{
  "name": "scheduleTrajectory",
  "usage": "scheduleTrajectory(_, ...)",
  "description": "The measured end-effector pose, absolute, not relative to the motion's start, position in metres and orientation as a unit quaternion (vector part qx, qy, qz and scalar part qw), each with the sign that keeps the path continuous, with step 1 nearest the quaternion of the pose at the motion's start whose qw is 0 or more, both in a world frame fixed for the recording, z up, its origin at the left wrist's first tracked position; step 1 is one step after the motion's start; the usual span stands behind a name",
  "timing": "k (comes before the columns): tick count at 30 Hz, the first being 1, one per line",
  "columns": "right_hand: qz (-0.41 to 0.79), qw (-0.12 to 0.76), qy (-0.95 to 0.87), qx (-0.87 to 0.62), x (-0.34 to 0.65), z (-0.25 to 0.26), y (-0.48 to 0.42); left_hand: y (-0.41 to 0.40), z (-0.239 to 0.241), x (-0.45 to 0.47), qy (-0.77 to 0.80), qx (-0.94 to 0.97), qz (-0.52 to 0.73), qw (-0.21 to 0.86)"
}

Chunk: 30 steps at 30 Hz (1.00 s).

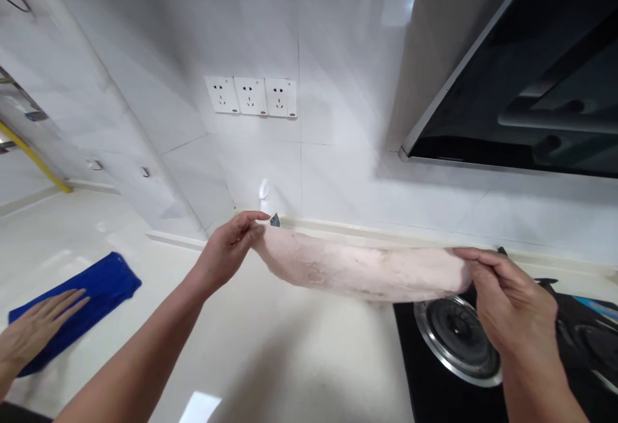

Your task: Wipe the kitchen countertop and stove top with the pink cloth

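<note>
A pale pink cloth [357, 268] is stretched in the air between my two hands, sagging a little in the middle. My left hand [236, 239] pinches its left end between thumb and fingers. The right end is gripped by my right hand [509, 294], above the edge of the black gas stove [405, 358]. Behind the cloth's left end, a white bottle [264, 194] stands near the wall, partly hidden.
At the left, another person's hand [53, 320] lies flat on a folded blue cloth [103, 288] on the pale countertop [309, 365]. A dark range hood [521, 88] juts out at upper right. Several wall sockets [250, 96] sit on the tiles. A yellow pipe [36, 159] runs along the left.
</note>
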State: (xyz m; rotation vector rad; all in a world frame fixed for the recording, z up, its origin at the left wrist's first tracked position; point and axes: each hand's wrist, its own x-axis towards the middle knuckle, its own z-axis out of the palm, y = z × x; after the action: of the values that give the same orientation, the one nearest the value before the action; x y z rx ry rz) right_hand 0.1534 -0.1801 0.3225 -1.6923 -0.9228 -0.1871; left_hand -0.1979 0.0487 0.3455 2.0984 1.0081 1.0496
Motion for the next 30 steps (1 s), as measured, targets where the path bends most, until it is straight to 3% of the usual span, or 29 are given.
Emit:
scheduleTrajectory(5,-0.067,0.561,-0.377,-0.734,0.165,0.327,-0.168,0.058,0.349,-0.195,0.386,0.785,0.376,0.307)
scheduleTrajectory(13,0.077,0.498,-0.421,-0.754,0.189,0.309,-0.105,0.09,0.34,-0.169,0.406,0.772,0.375,0.315)
scheduleTrajectory(21,-0.001,0.474,-0.484,-0.736,0.196,0.325,-0.119,0.073,0.35,-0.177,0.393,0.779,0.394,0.29)
scheduleTrajectory(25,0.059,0.402,-0.526,-0.747,0.176,0.27,-0.163,0.041,0.302,-0.207,0.405,0.798,0.302,0.33)
scheduleTrajectory(30,0.282,0.307,-0.508,-0.754,0.118,0.126,-0.243,-0.026,0.189,-0.258,0.467,0.762,0.119,0.432)
